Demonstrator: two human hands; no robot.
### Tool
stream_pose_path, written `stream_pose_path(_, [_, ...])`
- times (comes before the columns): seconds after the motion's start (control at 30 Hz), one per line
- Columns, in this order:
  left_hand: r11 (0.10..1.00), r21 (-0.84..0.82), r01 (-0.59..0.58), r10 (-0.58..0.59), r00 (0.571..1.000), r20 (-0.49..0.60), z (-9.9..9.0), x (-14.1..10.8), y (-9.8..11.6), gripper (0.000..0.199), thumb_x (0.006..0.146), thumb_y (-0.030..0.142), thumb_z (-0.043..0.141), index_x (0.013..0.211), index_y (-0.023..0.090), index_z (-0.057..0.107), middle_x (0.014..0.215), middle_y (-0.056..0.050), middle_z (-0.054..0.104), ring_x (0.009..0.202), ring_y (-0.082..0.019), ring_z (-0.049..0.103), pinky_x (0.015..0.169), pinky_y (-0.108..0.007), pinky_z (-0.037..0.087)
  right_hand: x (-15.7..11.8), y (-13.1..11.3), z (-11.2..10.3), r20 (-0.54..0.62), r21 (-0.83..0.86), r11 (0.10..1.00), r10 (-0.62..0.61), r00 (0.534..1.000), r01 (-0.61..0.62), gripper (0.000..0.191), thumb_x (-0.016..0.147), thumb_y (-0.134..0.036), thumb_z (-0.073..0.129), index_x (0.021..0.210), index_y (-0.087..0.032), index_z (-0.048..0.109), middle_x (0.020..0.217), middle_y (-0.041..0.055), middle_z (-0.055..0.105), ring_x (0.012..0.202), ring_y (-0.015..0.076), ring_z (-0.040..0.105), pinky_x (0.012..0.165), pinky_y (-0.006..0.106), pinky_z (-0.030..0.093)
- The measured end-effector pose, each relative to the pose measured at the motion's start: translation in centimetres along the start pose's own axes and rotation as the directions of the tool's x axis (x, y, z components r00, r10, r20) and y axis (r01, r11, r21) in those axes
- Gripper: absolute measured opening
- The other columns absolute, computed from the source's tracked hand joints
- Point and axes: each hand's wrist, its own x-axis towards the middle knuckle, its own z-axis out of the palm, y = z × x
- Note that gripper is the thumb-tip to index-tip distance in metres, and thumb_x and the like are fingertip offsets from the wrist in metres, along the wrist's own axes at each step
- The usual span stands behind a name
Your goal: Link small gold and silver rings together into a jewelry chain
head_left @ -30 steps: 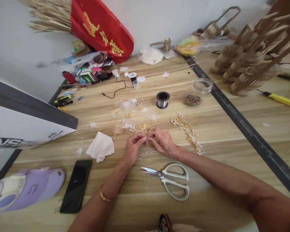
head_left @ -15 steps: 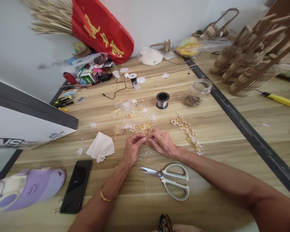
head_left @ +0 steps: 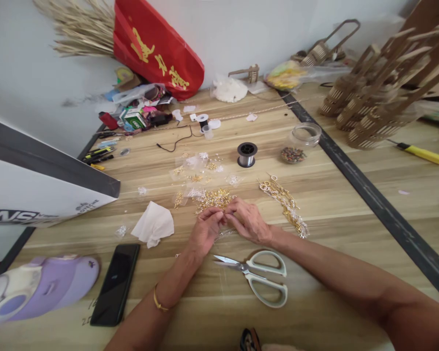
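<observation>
My left hand (head_left: 206,229) and my right hand (head_left: 249,220) meet fingertip to fingertip at the middle of the table. Both pinch at the same spot, but whatever sits between the fingers is too small to make out. Just beyond them lies a pile of gold and silver beads (head_left: 215,199). A thin silver chain (head_left: 225,235) runs on the wood under and between my hands. Scissors (head_left: 254,270) with white handles lie partly spread, nearer to me. Right of my right hand is a bunch of gold and silver chains (head_left: 286,202).
Beyond the beads stand a spool of clear line (head_left: 247,155) and a glass jar (head_left: 303,135) by a heap of mixed beads (head_left: 293,155). Left lie a white tissue (head_left: 153,224), a black phone (head_left: 115,285) and a purple bottle (head_left: 58,282). Small woven baskets (head_left: 373,122) stand at right.
My left hand has turned slightly and moved a little right, covering more of the silver chain. The fingertips of both hands stay together. The whole view has shifted slightly.
</observation>
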Motion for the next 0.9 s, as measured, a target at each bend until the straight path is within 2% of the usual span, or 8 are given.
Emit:
stream_pose_path(0.4, [0.997,-0.071,0.043,-0.04,0.998,0.045,0.15,-0.14,-0.15,0.017,0.056,0.02,0.082,0.069,0.018,0.07,0.064,0.001,0.068,0.061,-0.009,0.059,0.06,-0.022,0.045,0.05,-0.22,-0.09,-0.035,-0.016,1.0,-0.018,0.999,0.018,0.006,0.092,-0.016,0.044,0.092,-0.019,0.049,0.082,0.0048,0.056,0.076,0.0163,0.053,0.065,0.028,0.044])
stream_pose_path(0.9, [1.0,-0.008,0.004,-0.004,0.999,0.038,0.16,-0.16,-0.14,0.017,0.056,0.021,0.082,0.068,0.018,0.071,0.064,0.001,0.067,0.061,-0.01,0.058,0.061,-0.023,0.044,-0.01,-0.09,-0.14,-0.033,-0.036,0.999,-0.022,0.999,0.021,0.006,0.092,-0.016,0.044,0.094,-0.019,0.049,0.083,0.0055,0.056,0.08,0.0171,0.054,0.066,0.029,0.045])
